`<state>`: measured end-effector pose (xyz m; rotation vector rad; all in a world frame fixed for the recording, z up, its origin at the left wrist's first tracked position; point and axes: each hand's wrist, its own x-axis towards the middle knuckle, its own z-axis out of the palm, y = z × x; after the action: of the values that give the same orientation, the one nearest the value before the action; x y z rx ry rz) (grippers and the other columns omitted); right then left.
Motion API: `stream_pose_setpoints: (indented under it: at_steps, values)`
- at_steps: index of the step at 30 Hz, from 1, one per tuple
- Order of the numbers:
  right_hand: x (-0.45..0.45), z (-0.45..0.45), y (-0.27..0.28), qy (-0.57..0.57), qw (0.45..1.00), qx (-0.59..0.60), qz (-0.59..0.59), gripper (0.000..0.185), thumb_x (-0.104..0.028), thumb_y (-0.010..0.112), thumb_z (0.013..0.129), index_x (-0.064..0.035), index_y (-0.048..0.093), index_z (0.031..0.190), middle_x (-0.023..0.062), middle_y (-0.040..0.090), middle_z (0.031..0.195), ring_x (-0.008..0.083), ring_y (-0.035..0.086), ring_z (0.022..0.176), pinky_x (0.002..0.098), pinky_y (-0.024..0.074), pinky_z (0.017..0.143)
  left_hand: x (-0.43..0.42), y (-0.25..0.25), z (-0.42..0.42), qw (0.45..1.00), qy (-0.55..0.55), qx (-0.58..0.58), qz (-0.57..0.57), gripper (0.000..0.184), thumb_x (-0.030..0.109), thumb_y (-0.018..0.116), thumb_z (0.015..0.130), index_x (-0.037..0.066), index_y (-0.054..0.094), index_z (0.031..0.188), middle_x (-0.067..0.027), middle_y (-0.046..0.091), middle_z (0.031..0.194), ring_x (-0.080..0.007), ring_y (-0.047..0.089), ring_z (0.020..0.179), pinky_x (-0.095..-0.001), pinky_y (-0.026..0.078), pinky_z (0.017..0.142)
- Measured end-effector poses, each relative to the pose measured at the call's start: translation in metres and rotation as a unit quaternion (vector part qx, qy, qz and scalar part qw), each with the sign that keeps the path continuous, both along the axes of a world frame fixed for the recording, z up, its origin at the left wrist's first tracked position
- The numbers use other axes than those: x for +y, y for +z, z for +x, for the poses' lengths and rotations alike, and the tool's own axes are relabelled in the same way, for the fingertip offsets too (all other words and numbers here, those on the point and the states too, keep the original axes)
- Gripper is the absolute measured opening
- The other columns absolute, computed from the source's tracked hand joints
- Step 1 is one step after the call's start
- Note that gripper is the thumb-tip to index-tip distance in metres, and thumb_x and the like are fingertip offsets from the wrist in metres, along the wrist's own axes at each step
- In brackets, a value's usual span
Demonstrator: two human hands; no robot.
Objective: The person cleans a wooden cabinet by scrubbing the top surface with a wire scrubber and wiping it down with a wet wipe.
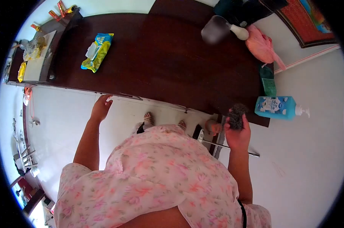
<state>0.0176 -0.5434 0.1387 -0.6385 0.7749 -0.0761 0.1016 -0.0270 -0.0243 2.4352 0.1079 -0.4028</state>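
My right hand (238, 136) is closed around a dark grey steel wool scrubber (237, 117), held near the right front corner of the dark brown table (160, 57). To its right lies a blue pump bottle (275, 107) with a white pump head, at the table's right edge. My left hand (101, 108) is at the front edge of the table, thumb and fingers apart, holding nothing; whether it touches the edge I cannot tell. Beyond it on the tabletop is a yellow-green and blue pack of wipes (98, 53) with a white lid.
At the back right are a clear, blurred bottle (216, 30) with a white top, a pink plastic bag (260, 45) and a green packet (269, 85). A raised shelf (46, 57) at the left bears several small items. A long metal handle (233, 146) runs beside my right forearm.
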Motion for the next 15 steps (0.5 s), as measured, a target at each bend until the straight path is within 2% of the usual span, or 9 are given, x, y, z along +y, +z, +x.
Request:
stream_pose_setpoints:
  at_steps: [6,9,11,15]
  values:
    - [0.015,-0.005,-0.007,-0.015,0.999,-0.005,-0.034,0.034,-0.030,0.050,0.099,-0.0069,0.054,0.123,0.0112,0.063,0.113,0.0227,0.060,0.084,0.0308,0.0483,0.063,0.038,0.000,0.005,1.000,0.006,0.001,0.025,0.031,0.018,0.060,0.094,0.011,0.059,0.124,-0.0098,0.060,0.124,-0.0267,0.064,0.096,-0.0365,0.051,0.087]
    - [0.034,0.003,0.000,-0.009,1.000,0.010,-0.021,0.035,-0.031,0.050,0.099,-0.0071,0.053,0.124,0.0111,0.063,0.115,0.0221,0.061,0.084,0.0306,0.0489,0.064,0.048,0.002,0.009,0.999,0.024,-0.033,-0.003,0.029,0.018,0.060,0.093,0.010,0.061,0.122,-0.0109,0.060,0.123,-0.0274,0.064,0.097,-0.0365,0.051,0.087]
    - [0.048,0.011,0.006,-0.005,1.000,0.017,-0.008,0.037,-0.033,0.049,0.100,-0.0043,0.051,0.123,0.0135,0.063,0.108,0.0213,0.060,0.081,0.0330,0.0474,0.059,0.049,0.008,0.011,0.998,0.040,-0.047,-0.014,0.028,0.018,0.060,0.093,0.010,0.061,0.121,-0.0113,0.060,0.122,-0.0278,0.064,0.097,-0.0365,0.051,0.087]
    - [0.057,0.024,0.009,0.037,0.999,0.021,0.001,0.038,-0.035,0.048,0.100,-0.0067,0.051,0.124,0.0118,0.063,0.108,0.0205,0.061,0.083,0.0333,0.0475,0.060,0.041,0.010,0.009,0.994,0.030,-0.098,-0.025,0.027,0.018,0.060,0.093,0.011,0.062,0.119,-0.0119,0.061,0.119,-0.0287,0.064,0.098,-0.0374,0.051,0.087]
